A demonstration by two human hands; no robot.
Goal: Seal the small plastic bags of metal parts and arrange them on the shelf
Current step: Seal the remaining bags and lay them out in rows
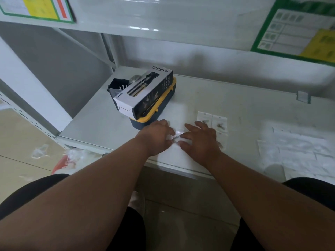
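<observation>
A small clear plastic bag (178,134) with a few metal parts (174,140) in it lies flat on the pale grey shelf (101,122), close to its front edge. My left hand (157,137) and my right hand (201,140) rest on either side of this bag, fingertips touching its ends and pointing at each other. Their fingers look fairly straight and pressed down. Just right of my right hand, two more small bags with metal parts (212,121) lie side by side, with another partly hidden under that hand.
A dark blue box with a yellow lid (159,107) stands behind my left hand, and a spray bottle carton (143,91) lies on top. Several loose empty plastic bags (297,151) are spread at the right. Below left, crumpled plastic lies on the floor (18,142).
</observation>
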